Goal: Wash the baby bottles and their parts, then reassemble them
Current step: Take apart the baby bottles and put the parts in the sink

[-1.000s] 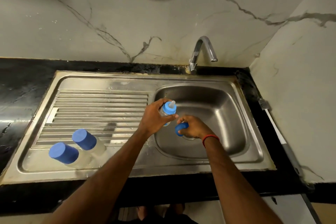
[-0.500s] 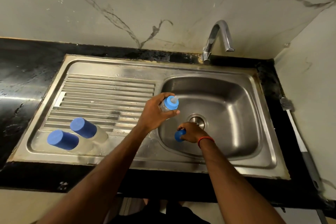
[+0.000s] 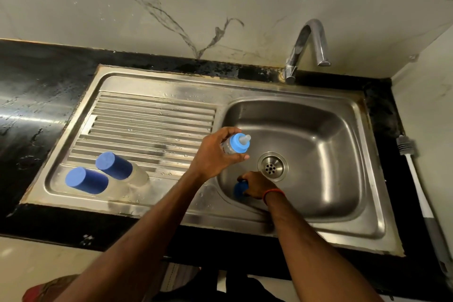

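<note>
Left hand [image 3: 213, 157] grips the bottle [image 3: 234, 147], right hand [image 3: 256, 184] holds the blue cap [image 3: 237, 191]; I'd set it clear of the drain [image 3: 272, 167].

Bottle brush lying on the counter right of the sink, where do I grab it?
Grip the long white-stemmed bottle brush with grey bristles by its dark grey handle at the near end, from above. It lies flat along the black counter, bristles away from you, wall close on its right.
</note>
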### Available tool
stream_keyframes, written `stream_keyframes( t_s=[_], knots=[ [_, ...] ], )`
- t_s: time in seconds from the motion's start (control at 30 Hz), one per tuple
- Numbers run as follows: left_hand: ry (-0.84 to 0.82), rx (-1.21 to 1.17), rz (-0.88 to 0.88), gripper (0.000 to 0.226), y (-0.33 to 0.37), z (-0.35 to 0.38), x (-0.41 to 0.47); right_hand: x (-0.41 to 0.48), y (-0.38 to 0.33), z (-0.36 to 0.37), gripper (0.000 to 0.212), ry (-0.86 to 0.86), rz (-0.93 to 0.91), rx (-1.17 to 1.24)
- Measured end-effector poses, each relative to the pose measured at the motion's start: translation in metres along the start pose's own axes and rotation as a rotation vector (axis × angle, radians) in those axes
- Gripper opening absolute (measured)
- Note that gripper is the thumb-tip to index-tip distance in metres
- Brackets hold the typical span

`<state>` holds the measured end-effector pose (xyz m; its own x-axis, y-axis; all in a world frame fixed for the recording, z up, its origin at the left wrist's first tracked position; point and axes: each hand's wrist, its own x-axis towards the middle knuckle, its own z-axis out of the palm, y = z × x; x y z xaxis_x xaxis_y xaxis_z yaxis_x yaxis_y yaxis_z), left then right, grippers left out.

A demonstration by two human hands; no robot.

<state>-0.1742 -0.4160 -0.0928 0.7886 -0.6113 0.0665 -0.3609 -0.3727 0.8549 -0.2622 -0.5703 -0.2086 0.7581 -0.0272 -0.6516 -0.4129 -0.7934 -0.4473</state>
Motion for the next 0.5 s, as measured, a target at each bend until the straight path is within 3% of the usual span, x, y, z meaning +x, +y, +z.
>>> stream_keyframes(
  t_s=[0.23, 0.4, 0.5],
  knots=[
    [-0.009, 0.017, -0.019, 0.059, -0.003, 0.002, -0.001, 0.000, 0.003, 0.002, 0.055, -0.010, 0.018, 0.030],
    [-0.017, 0.027, -0.012, 0.058, 0.000, 0.004, -0.003, -0.008, 0.002, -0.015, 0.055, 0.042, 0.028, 0.063],
    [-0.026, 0.058, 0.004, 0.058, 0.007, 0.003, -0.002, -0.023, -0.005, -0.042, 0.044, 0.123, 0.015, 0.111]
  ],
)
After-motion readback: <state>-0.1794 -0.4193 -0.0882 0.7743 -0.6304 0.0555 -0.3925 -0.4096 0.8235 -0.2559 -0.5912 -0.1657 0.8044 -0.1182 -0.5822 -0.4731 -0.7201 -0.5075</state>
